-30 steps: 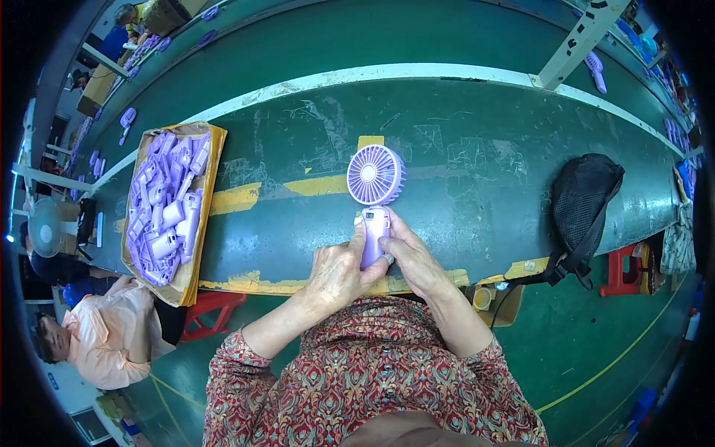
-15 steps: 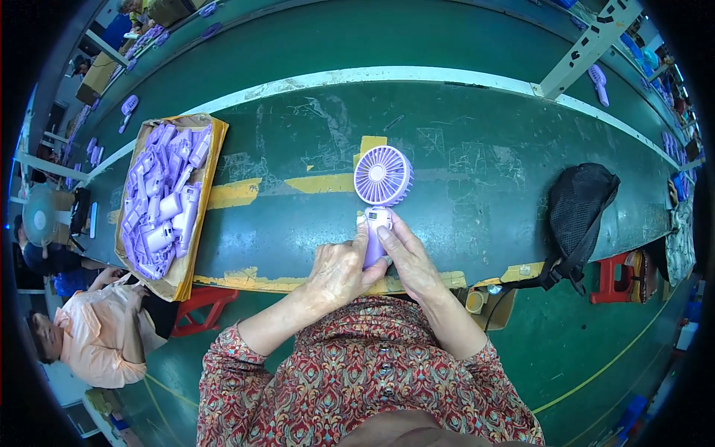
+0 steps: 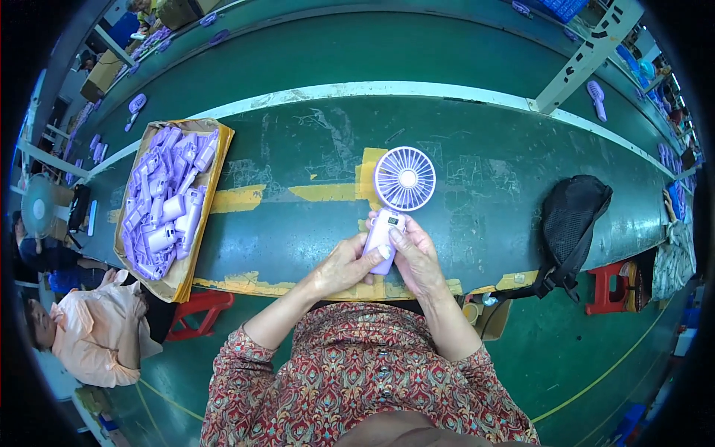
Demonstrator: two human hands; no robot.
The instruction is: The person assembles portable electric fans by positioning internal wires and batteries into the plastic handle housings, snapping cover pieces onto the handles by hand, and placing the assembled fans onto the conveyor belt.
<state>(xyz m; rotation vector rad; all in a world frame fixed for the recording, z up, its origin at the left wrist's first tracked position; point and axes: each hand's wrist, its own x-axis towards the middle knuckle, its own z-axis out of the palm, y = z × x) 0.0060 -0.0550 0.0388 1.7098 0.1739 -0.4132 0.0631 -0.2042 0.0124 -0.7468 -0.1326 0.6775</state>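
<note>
Lilac plastic is what we are working with: a small handheld fan (image 3: 395, 205) sits just right of the frame's centre, its round white grille pointing toward the top of the picture and its handle gripped in both our hands above the green belt (image 3: 298, 127). Our left hand (image 3: 344, 267) curls around the lower handle from the left, thumb laid across the front; our right hand (image 3: 415, 257) wraps it from the right, thumb pressed near the small dark panel on the handle's face. Both hands are closed on the handle, not spread. To do this well, we judge the grip should stay low on the handle, clear of the grille, with one thumb doing the pressing while the other hand steadies. At the left of the frame a cardboard tray (image 3: 216, 160) holds many more lilac fan bodies, well apart from us, and a black bag (image 3: 570, 216) lies at the right.
</note>
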